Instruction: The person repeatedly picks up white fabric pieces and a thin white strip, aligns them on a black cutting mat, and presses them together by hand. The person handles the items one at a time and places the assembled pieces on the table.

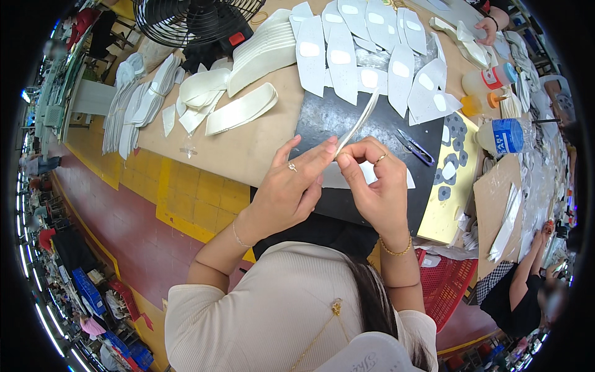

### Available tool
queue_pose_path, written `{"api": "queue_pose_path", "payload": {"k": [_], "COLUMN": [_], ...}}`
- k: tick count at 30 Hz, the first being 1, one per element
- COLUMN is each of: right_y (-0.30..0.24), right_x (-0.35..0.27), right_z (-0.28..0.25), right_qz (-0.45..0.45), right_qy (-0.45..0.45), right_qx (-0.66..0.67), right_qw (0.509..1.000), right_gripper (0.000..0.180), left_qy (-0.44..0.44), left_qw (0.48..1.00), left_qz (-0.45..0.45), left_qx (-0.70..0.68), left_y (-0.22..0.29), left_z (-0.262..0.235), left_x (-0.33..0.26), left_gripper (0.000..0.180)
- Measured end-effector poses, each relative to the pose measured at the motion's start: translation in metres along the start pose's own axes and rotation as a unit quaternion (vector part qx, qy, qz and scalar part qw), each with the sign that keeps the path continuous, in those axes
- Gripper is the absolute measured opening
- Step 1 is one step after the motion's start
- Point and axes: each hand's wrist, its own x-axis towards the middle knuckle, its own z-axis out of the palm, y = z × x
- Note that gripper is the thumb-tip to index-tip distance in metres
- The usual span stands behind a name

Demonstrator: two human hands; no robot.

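Observation:
Above the dark work board (322, 115), both my hands meet at a thin, curved white piece (361, 119), seen nearly edge-on. Its lower end is pinched between the thumb and index finger of my right hand (383, 193). My left hand (282, 191) presses its fingertips against the same end, partly hidden behind the right fingers. Under the hands lies another flat white piece (400, 181), mostly covered. Thread snips (416, 147) with a purple handle rest on the board to the right. Beyond the hands, flat white panels (341, 57) with whiter patches are spread out.
Stacked curved white pieces (263, 56) lie left of the panels, near a black fan (198, 18). Bundled pieces (149, 93) sit farther left. Bottles (505, 136) stand right of a yellow board (455, 180) with grey patches. A red basket (446, 282) is below. Other people work at right.

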Motion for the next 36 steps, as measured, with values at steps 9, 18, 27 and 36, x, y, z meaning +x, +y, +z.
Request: {"api": "queue_pose_path", "payload": {"k": [9,18,27,36], "right_y": [0.000,0.002,-0.001,0.005], "right_x": [-0.001,-0.003,-0.002,0.002], "right_z": [0.000,0.004,0.003,-0.003], "right_qz": [0.003,-0.002,-0.033,-0.051], "right_qy": [-0.006,0.032,0.016,-0.015], "right_qx": [0.018,0.016,-0.014,-0.007], "right_qw": [1.000,0.999,0.999,0.999], "right_gripper": [0.012,0.011,0.006,0.006], "left_qy": [0.017,0.029,0.052,0.016], "left_qw": [0.910,0.998,0.872,0.882], "left_qz": [-0.212,-0.018,-0.251,-0.286], "left_qx": [-0.356,-0.061,-0.417,-0.374], "left_y": [0.010,0.006,0.010,-0.006], "left_z": [0.005,0.003,0.003,0.000], "left_x": [-0.005,0.006,0.006,0.018], "left_gripper": [0.045,0.047,0.027,0.016]}}
